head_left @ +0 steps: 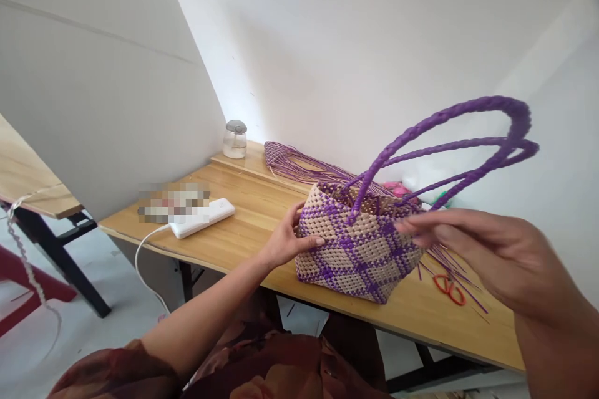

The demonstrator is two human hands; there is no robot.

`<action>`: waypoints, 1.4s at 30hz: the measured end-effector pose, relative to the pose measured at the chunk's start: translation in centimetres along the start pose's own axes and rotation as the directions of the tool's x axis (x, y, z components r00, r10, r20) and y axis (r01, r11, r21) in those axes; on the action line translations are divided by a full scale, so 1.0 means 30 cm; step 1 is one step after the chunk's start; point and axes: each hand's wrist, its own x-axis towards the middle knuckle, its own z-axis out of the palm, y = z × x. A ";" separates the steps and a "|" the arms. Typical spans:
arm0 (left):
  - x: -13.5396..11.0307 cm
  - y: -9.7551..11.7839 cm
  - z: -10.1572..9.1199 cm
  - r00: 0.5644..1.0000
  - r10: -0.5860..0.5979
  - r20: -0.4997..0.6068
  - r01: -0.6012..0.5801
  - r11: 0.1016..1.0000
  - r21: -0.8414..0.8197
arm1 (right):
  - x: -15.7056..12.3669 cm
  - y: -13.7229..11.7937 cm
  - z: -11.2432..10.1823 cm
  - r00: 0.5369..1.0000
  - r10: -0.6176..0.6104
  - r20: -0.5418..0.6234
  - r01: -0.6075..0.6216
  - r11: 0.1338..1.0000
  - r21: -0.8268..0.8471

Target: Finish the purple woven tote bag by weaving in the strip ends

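A woven bag (355, 252) in purple and beige stands upright on the wooden table, tilted a little to the right. Two twisted purple handles (444, 113) rise from its rim and lean right. My left hand (292, 238) grips the bag's left side, its thumb on the front face and its fingers around the edge. Near the bag's upper right corner is my right hand (486, 249), slightly blurred, thumb and fingers pinched together. Whatever they pinch, if anything, is too small to make out, and I cannot tell whether the fingertips touch the weave.
Orange-handled scissors (449, 290) and loose purple strips lie right of the bag. Behind it is a partly woven purple piece (299, 161) with long strands. A lidded jar (235, 139) stands by the wall. A white power strip (201, 218) with a cable lies left on the table (255, 199).
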 end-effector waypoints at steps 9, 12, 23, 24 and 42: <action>0.157 0.161 0.036 0.994 0.107 0.020 -0.109 0.991 0.078 | -0.149 0.540 -0.015 0.788 0.583 -0.200 -0.420 0.745 0.519; 0.215 0.151 0.059 0.990 0.099 -0.103 -0.080 0.982 0.174 | -0.094 0.578 0.082 0.842 0.500 -0.203 -0.322 0.767 0.555; 0.229 0.073 0.063 0.852 0.342 -0.396 -0.098 0.848 0.521 | -0.100 0.589 0.188 0.660 0.343 -0.668 -0.250 0.939 0.235; 0.225 0.072 0.060 0.849 0.346 -0.399 -0.102 0.849 0.518 | -0.102 0.583 0.183 0.667 0.322 -0.672 -0.252 0.946 0.203; 0.226 0.062 0.073 0.822 0.395 -0.410 -0.118 0.823 0.556 | -0.100 0.569 0.181 0.686 0.378 -0.622 -0.267 0.926 0.267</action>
